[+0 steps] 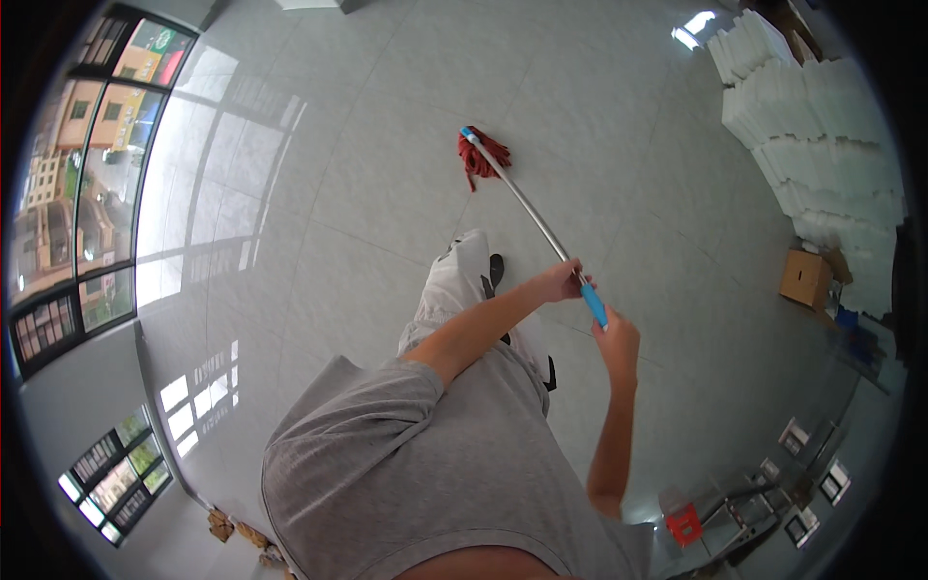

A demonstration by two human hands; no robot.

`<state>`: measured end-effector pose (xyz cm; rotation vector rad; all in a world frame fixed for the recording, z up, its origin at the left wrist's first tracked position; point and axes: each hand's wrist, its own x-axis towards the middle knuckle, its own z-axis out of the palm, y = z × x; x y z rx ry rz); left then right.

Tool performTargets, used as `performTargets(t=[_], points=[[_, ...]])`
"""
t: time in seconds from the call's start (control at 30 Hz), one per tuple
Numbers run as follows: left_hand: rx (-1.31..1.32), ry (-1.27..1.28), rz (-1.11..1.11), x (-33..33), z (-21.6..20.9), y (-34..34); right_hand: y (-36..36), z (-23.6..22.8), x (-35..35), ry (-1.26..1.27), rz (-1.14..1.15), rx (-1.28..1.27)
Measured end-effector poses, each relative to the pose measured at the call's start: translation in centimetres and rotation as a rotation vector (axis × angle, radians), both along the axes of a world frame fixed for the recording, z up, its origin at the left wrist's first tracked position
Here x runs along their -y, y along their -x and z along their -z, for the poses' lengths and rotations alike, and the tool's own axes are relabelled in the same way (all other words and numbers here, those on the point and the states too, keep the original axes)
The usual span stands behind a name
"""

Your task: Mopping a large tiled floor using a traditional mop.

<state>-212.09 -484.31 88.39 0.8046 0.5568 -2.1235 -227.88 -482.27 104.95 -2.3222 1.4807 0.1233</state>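
Note:
A mop (530,205) with a silver pole slants across the floor ahead of me. Its red strand head (483,159) rests on the grey tiles, under a blue and white joint. My left hand (564,282) is closed around the pole just above the blue grip (593,304). At the upper end of that grip, my right hand (617,340) is closed on the handle. The palm sides of both hands are hidden.
Glossy grey floor tiles (387,184) surround my feet. Tall stacks of white sheets (812,135) line the right side, with a cardboard box (805,277) beside them. A red stool (683,524) stands at the lower right. Large windows (106,174) are on the left.

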Motion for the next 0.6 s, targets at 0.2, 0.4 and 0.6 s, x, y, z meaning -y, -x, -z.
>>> performTargets(t=[0.2, 0.4, 0.6], points=[[0.182, -0.088, -0.420, 13.1, 8.2, -6.5, -6.9, -8.0, 14.9, -0.293, 0.140, 0.431], [-0.196, -0.131, -0.456, 20.6, 14.7, -20.4, -14.4, -8.4, 21.7, -0.695, -0.143, 1.217], [-0.015, -0.316, -0.338, 25.5, 11.3, -15.4, -12.6, -9.4, 25.8, -0.707, 0.068, 1.322]])
